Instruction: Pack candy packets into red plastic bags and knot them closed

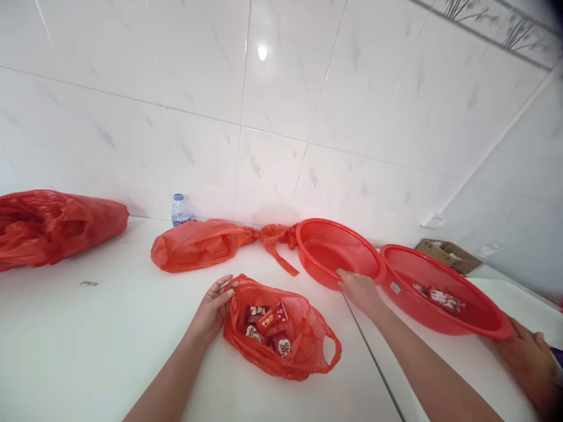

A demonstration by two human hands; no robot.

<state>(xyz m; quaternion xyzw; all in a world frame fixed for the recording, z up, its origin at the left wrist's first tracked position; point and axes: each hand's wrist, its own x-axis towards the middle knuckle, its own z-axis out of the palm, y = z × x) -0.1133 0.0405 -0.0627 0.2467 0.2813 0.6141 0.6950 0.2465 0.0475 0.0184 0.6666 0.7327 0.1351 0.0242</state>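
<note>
An open red plastic bag (303,346) lies on the white counter in front of me with several small wrapped sweets (267,328) inside. My left hand (212,309) grips the bag's left edge and holds the mouth apart. My right hand (358,288) rests on the near rim of an empty red mesh basket (336,249), fingers curled over it. A second, larger red mesh basket (444,293) to the right holds a few wrapped sweets (442,298).
Another person's hand (530,351) touches the larger basket's right rim. A tied red bag (197,245) and a water bottle (180,209) sit by the tiled wall, a bigger red bag (48,225) at far left, a cardboard box (448,253) at the back right.
</note>
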